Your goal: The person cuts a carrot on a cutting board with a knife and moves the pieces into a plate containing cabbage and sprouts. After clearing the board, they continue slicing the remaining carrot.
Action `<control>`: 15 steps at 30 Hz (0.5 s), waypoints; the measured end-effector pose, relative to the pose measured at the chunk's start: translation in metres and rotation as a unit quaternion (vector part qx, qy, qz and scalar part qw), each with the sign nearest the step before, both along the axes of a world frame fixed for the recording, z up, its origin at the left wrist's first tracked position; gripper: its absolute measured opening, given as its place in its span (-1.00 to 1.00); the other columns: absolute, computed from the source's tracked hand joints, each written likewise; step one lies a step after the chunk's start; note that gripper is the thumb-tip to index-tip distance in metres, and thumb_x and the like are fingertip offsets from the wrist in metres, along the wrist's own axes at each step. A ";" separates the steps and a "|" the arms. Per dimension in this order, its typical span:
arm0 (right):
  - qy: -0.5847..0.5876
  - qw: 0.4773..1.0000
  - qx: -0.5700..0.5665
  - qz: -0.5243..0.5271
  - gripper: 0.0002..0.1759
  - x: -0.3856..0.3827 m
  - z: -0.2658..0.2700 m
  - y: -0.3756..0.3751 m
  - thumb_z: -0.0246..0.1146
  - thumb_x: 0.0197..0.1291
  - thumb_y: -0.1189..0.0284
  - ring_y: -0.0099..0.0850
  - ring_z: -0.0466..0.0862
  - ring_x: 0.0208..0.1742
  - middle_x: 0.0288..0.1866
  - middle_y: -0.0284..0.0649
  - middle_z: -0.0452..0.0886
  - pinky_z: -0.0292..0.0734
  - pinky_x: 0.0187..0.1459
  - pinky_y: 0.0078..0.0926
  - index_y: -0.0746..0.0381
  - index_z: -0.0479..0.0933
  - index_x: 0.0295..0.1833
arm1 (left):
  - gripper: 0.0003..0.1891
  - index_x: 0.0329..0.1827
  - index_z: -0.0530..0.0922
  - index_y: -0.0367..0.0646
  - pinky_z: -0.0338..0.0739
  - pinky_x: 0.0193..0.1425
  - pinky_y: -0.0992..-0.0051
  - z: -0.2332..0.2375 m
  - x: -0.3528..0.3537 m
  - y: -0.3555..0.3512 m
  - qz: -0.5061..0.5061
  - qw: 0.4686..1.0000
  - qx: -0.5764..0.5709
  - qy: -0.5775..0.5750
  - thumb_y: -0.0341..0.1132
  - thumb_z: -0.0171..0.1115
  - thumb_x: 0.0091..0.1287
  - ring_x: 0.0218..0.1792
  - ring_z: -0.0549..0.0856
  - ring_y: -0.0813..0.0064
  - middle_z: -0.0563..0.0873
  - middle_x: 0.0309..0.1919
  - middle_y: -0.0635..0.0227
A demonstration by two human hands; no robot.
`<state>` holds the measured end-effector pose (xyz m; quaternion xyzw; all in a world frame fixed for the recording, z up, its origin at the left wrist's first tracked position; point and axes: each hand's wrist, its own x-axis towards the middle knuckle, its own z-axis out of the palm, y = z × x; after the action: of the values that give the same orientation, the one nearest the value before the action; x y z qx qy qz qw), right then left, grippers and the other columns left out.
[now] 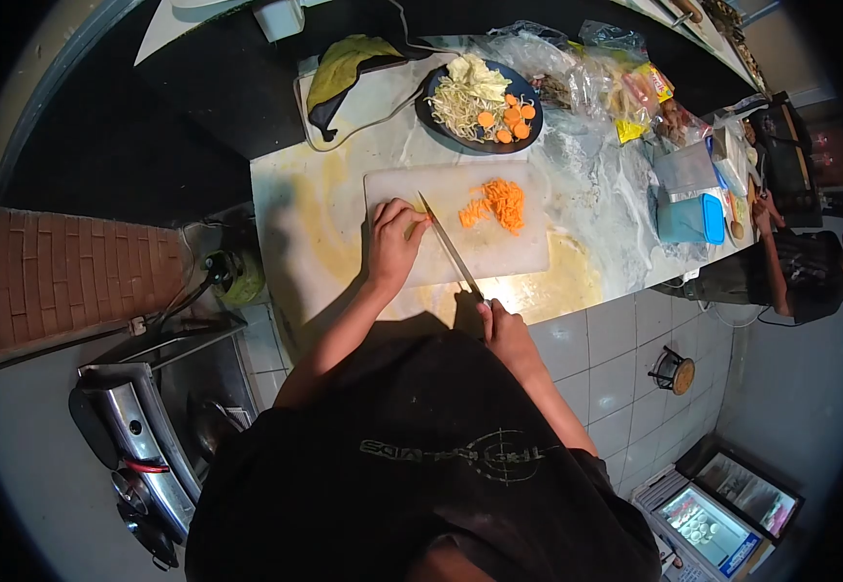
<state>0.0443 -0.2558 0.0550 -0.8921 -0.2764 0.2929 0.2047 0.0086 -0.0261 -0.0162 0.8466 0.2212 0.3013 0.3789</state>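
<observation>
My right hand [506, 335] is closed round the handle of a long kitchen knife [453, 250], its blade slanting up and left over a white cutting board [388, 184]. Fingers bent together, my left hand [397, 238] rests on the board just left of the blade tip. A small orange bit, apparently carrot, shows at its fingertips, mostly hidden. To the right of the blade lies a heap of chopped carrot [504, 204]. Beyond the board stands a dark plate [485, 145] bearing bean sprouts [455, 109], cabbage leaves [477, 78] and carrot slices [514, 121].
Plastic bags of food [625, 87] crowd the counter's back right, near a blue-lidded container [690, 219]. A green cloth-like item [352, 73] and a cable lie at back left. Another person [805, 272] stands at far right; a stool [674, 371] is on the floor.
</observation>
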 end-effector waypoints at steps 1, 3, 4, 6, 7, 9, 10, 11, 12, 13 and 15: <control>-0.005 1.000 0.003 0.003 -0.54 0.001 0.001 0.001 -0.06 0.58 0.15 0.34 0.62 -0.34 -0.50 0.31 0.59 0.50 -0.32 0.24 0.39 0.42 -0.14 | -0.89 -0.32 0.65 -0.20 0.47 -0.01 0.25 -0.002 0.000 0.000 -0.001 1.000 -0.003 -0.003 -0.42 0.44 0.17 -0.14 0.57 0.18 0.61 -0.28 0.29; 0.003 1.000 -0.001 0.007 -0.54 0.004 0.000 0.001 -0.05 0.57 0.15 0.34 0.62 -0.33 -0.49 0.31 0.59 0.51 -0.31 0.23 0.39 0.42 -0.13 | -0.89 -0.32 0.65 -0.20 0.47 -0.02 0.25 -0.002 0.000 0.001 -0.002 1.000 -0.005 -0.005 -0.42 0.44 0.17 -0.15 0.57 0.17 0.60 -0.29 0.29; 0.010 1.000 -0.005 0.010 -0.54 0.006 -0.001 0.001 -0.05 0.57 0.15 0.34 0.63 -0.32 -0.48 0.32 0.60 0.53 -0.30 0.23 0.39 0.42 -0.13 | -0.88 -0.32 0.65 -0.21 0.47 -0.02 0.25 -0.002 0.000 0.001 -0.003 1.000 -0.007 -0.005 -0.42 0.44 0.17 -0.16 0.57 0.17 0.60 -0.29 0.29; 0.009 1.000 -0.007 0.015 -0.54 0.008 -0.010 0.002 -0.05 0.57 0.14 0.34 0.63 -0.31 -0.46 0.32 0.60 0.53 -0.29 0.23 0.38 0.42 -0.12 | -0.88 -0.31 0.65 -0.21 0.47 -0.03 0.25 -0.001 0.001 0.002 -0.004 1.000 -0.009 -0.004 -0.43 0.44 0.17 -0.17 0.57 0.17 0.60 -0.29 0.28; 0.008 1.000 -0.009 0.019 -0.54 0.008 -0.014 0.002 -0.05 0.57 0.13 0.34 0.64 -0.30 -0.44 0.33 0.61 0.54 -0.28 0.22 0.38 0.41 -0.11 | -0.88 -0.32 0.65 -0.21 0.47 -0.03 0.25 -0.002 0.001 0.002 -0.006 1.000 -0.009 -0.008 -0.43 0.44 0.17 -0.17 0.57 0.17 0.60 -0.29 0.28; 0.012 1.000 -0.010 0.016 -0.54 0.010 -0.018 0.007 -0.05 0.57 0.13 0.34 0.64 -0.29 -0.43 0.33 0.61 0.54 -0.28 0.23 0.38 0.40 -0.10 | -0.88 -0.32 0.64 -0.21 0.47 -0.03 0.25 -0.002 0.001 0.001 -0.008 1.000 -0.008 -0.010 -0.43 0.44 0.17 -0.17 0.57 0.16 0.60 -0.30 0.28; 0.015 1.000 -0.011 0.015 -0.54 0.010 -0.019 0.010 -0.05 0.57 0.12 0.34 0.64 -0.29 -0.41 0.34 0.62 0.54 -0.27 0.23 0.37 0.40 -0.08 | -0.88 -0.31 0.64 -0.21 0.47 -0.03 0.25 -0.002 0.000 0.001 -0.009 1.000 -0.003 -0.008 -0.43 0.43 0.17 -0.17 0.57 0.16 0.60 -0.29 0.28; 0.015 1.000 -0.009 0.013 -0.54 0.008 -0.019 0.012 -0.05 0.57 0.12 0.34 0.64 -0.29 -0.41 0.34 0.62 0.54 -0.27 0.23 0.37 0.40 -0.08 | -0.88 -0.30 0.64 -0.20 0.47 -0.03 0.24 -0.002 0.001 0.002 -0.009 1.000 0.002 -0.007 -0.44 0.43 0.17 -0.16 0.57 0.15 0.61 -0.28 0.28; -0.004 0.999 -0.032 0.007 -0.55 0.005 -0.018 0.014 -0.05 0.57 0.13 0.35 0.64 -0.29 -0.42 0.33 0.62 0.55 -0.27 0.22 0.36 0.39 -0.08 | -0.88 -0.30 0.64 -0.20 0.47 -0.03 0.24 -0.002 0.001 0.002 -0.010 1.000 0.005 -0.008 -0.44 0.43 0.17 -0.16 0.57 0.15 0.61 -0.28 0.28; -0.023 0.998 -0.054 0.001 -0.56 0.003 -0.017 0.015 -0.05 0.56 0.13 0.35 0.64 -0.29 -0.43 0.32 0.62 0.55 -0.27 0.22 0.35 0.39 -0.08 | -0.88 -0.29 0.64 -0.20 0.47 -0.02 0.24 -0.001 0.000 0.002 -0.011 1.000 0.002 -0.007 -0.43 0.43 0.17 -0.15 0.57 0.15 0.61 -0.27 0.28; -0.022 0.999 -0.046 -0.002 -0.56 0.000 -0.011 0.011 -0.04 0.56 0.13 0.34 0.63 -0.30 -0.44 0.31 0.61 0.55 -0.28 0.21 0.36 0.39 -0.06 | -0.88 -0.29 0.65 -0.19 0.47 -0.01 0.25 -0.001 -0.001 0.003 -0.012 1.000 0.001 -0.005 -0.43 0.43 0.17 -0.14 0.57 0.15 0.61 -0.26 0.27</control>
<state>0.0442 -0.2446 0.0442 -0.9073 -0.2657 0.2850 0.1581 0.0079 -0.0231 -0.0168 0.8478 0.2086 0.3014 0.3832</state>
